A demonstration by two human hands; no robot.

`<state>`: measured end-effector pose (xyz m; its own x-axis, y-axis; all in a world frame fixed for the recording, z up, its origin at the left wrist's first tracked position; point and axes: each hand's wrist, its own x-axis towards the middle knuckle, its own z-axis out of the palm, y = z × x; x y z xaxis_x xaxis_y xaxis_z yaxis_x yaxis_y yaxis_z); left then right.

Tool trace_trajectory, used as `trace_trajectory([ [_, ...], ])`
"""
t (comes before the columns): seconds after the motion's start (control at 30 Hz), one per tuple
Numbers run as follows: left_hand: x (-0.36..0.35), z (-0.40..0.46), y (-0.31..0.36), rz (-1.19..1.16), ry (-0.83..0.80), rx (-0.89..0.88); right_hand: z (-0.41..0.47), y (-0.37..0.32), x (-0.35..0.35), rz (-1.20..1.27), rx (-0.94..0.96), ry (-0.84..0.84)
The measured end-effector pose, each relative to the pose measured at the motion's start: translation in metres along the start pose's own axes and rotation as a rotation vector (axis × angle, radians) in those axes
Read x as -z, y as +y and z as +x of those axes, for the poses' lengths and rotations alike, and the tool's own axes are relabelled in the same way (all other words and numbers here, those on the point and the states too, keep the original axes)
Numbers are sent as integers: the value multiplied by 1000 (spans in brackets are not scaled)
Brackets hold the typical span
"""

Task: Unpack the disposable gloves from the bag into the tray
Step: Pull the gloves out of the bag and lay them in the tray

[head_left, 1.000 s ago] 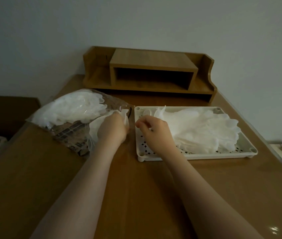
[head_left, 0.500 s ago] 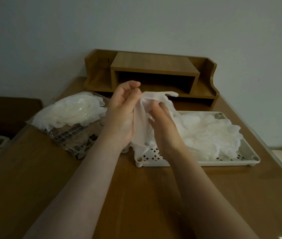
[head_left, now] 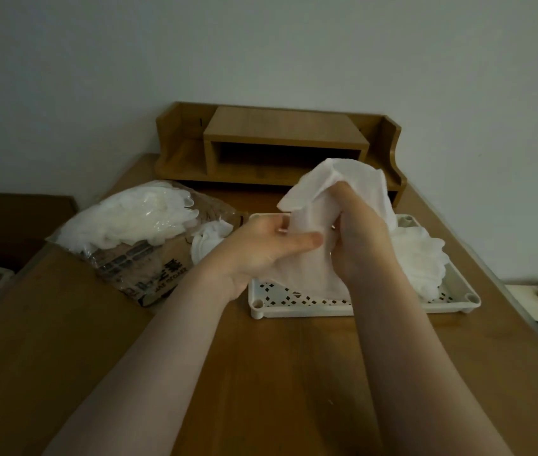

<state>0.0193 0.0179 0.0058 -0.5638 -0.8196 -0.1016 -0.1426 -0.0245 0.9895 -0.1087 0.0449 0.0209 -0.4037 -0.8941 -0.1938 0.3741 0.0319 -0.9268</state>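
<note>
We see both forearms reaching in from the bottom edge, meeting above the near left part of the white tray (head_left: 300,307). The left hand (head_left: 261,250) is turned palm-up and slightly inward, its thumb laid across and pinching the lower edge of a white disposable glove (head_left: 326,195); its fingers curl behind the film and are mostly hidden. The right hand (head_left: 358,240) shows us its back, fingers curled down into the same glove and gripping it, so the fingertips are covered by the bunched plastic. The glove rises in a crumpled peak above both hands and drapes down between them toward the tray, where its lower end blurs into the perforated floor; we cannot tell whether it touches. A heap of gloves (head_left: 420,261) already lies in the right part of the tray, partly blocked by the right wrist. To the left, on the wooden table (head_left: 280,373), the clear bag (head_left: 142,255) lies on its side, holding more white gloves, its printed lettering too dim to read. Behind stands a wooden desk shelf (head_left: 280,143) against the wall. At the right edge some dark and pale objects are cut off and blurred beyond recognition.
</note>
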Motion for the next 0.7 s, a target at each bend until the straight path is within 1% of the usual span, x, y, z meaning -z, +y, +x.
trace_trajectory([
  [0.07,6,2,-7,-63,-46,55,3,-8,12,72,52,55],
  [0.13,13,5,-13,-193,-87,83,7,-18,29,96,120,104],
  [0.2,15,8,-14,-370,-100,49,11,-26,46,32,185,77],
  [0.3,12,15,-13,-623,-46,-59,13,-30,65,-32,259,25],
  [0.37,2,16,-7,-721,-43,-100,8,-37,79,-48,282,-12],
  [0.4,-4,15,-3,-726,-38,-99,5,-41,87,-74,312,-60],
  [0.5,-22,13,10,-632,-18,-61,-5,-53,115,-158,393,-197],
  [0.6,-35,18,23,-584,-38,-22,-17,-66,138,-102,459,-387],
  [0.63,-38,21,24,-525,-25,14,-18,-68,144,-83,444,-419],
  [0.67,-43,25,24,-393,15,56,-17,-69,149,-98,411,-409],
  [0.7,-46,32,21,-182,78,87,-12,-67,156,-173,376,-356],
])
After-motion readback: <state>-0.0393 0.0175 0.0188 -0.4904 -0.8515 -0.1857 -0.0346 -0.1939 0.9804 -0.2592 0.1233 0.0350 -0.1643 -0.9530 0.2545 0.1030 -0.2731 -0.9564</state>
